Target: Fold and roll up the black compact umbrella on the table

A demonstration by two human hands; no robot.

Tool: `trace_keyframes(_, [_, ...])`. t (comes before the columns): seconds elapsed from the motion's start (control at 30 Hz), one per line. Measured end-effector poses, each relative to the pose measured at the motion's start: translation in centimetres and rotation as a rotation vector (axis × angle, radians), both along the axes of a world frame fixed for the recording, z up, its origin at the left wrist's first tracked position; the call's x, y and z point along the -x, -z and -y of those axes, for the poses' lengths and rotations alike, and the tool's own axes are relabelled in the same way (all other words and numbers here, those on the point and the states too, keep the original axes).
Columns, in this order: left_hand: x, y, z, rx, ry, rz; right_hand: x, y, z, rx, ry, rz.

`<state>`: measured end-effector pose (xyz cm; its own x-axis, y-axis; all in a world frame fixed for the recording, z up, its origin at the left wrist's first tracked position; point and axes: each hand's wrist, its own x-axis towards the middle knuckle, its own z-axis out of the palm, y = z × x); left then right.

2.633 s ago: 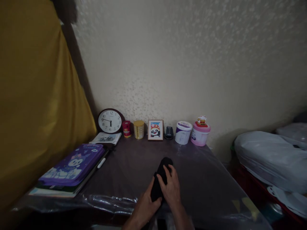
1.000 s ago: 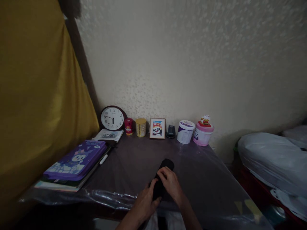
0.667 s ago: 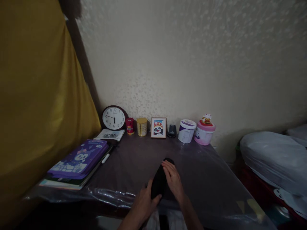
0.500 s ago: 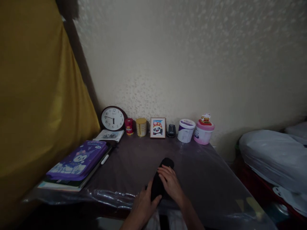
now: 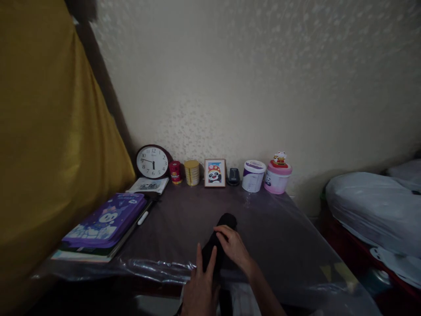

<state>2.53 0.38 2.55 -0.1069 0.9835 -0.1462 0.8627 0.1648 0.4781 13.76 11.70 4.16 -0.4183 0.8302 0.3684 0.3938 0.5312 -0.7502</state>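
One plastic-covered table [image 5: 179, 219] is stretching before me, a black, soft-looking thing [image 5: 211, 243] slanting over its front part. The left hand [image 5: 200, 287] is now spreading two fingers across it instead of wrapping it, leaving the right hand [image 5: 234, 248] pinching it. The clock [image 5: 152, 162] is showing numerals; lettering on the red tub [image 5: 175, 172] is looking illegible.

The long item [image 5: 227, 219] is black. The curtain [image 5: 55, 118] is mustard yellow. The purple case [image 5: 105, 219] shows a white cartoon figure.
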Motion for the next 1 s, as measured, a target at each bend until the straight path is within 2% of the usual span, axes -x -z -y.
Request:
trace_keyframes(0.27, [0.1, -0.5, -0.4, 0.044, -0.007, -0.098, 1.7, 0.5, -0.5, -0.052, -0.020, 0.275])
trace_keyframes(0.47, [0.5, -0.1, -0.8, 0.036, -0.025, -0.160, 2.4, 0.0, -0.9, -0.006, 0.003, 0.294])
trace_keyframes(0.63, [0.7, 0.3, -0.9, 0.043, -0.005, -0.290, 2.6, 0.3, -1.1, 0.081, -0.004, 0.178])
trace_keyframes(0.8, [0.8, 0.6, -0.9, 0.047, 0.004, -0.308, 2.9, 1.4, -1.7, 0.203, 0.023, 0.055])
trace_keyframes(1.0, [0.8, 0.3, -1.0, 0.054, -0.028, -0.183, 2.4, 1.6, -2.0, 0.400, -0.034, -0.338])
